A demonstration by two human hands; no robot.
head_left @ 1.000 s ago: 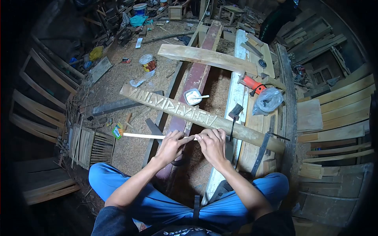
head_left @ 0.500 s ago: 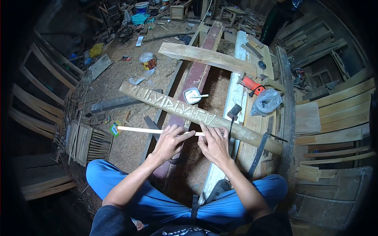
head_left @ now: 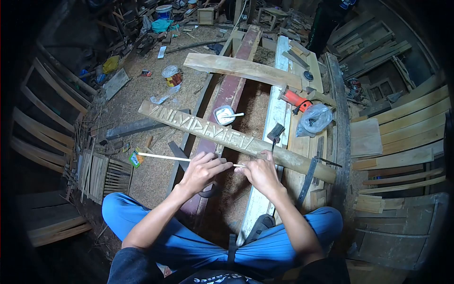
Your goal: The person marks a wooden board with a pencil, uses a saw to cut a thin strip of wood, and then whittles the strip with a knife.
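My left hand (head_left: 204, 171) is closed round a thin pale wooden strip (head_left: 163, 156), which sticks out to the left. The right end of the strip is pinched in my right hand (head_left: 260, 171). Just beyond my hands lies a long curved plank (head_left: 293, 160) with raised letters (head_left: 201, 127) on it. A small white tub (head_left: 224, 115) with a pale stick across it rests on the reddish beam (head_left: 235, 90) behind the plank. A dark clamp (head_left: 275, 133) is by the plank, near my right hand.
A second curved plank (head_left: 243, 67) lies farther off. To the right are a red power tool (head_left: 295, 101), a clear plastic bag (head_left: 314, 119) and a black strap-like bar (head_left: 307, 183). A paint can (head_left: 171, 75) stands on the floor. Someone's dark-clothed legs (head_left: 325, 26) show at the back.
My right hand's fingers have curled in more tightly at the strip's end. The strip has turned slightly. The whole view has shifted a little.
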